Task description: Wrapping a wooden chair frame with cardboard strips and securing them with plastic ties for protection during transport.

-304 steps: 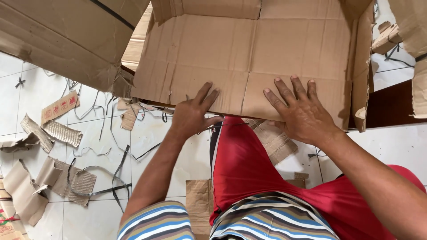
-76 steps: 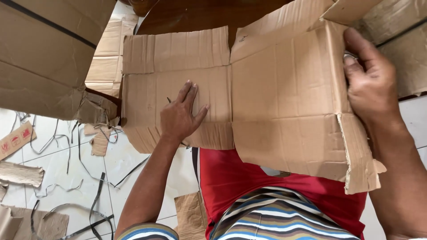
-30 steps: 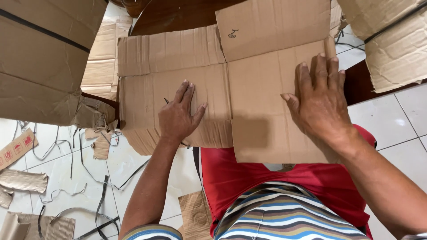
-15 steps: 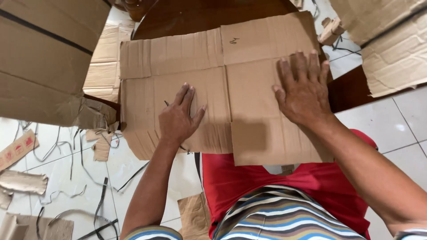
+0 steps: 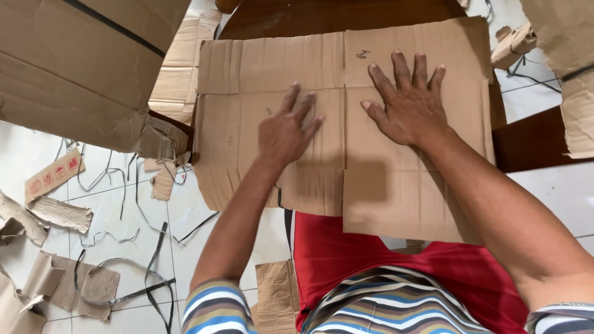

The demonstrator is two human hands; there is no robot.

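A flattened brown cardboard box (image 5: 235,68) lies spread on a dark wooden table (image 5: 538,145), its near flaps hanging over my red shorts. My left hand (image 5: 286,131) rests palm down on the left panel, fingers slightly spread and blurred. My right hand (image 5: 405,102) presses flat on the right panel, fingers spread toward the far flap. Neither hand holds anything.
A large cardboard sheet (image 5: 74,62) leans at the upper left. Another box (image 5: 569,68) stands at the right edge. Torn cardboard scraps (image 5: 59,213) and black plastic straps (image 5: 145,260) litter the white tiled floor on the left.
The box's raised right side has been folded down flat. My right hand slid up and left over the right panel; my left hand shifted slightly on the left panel.
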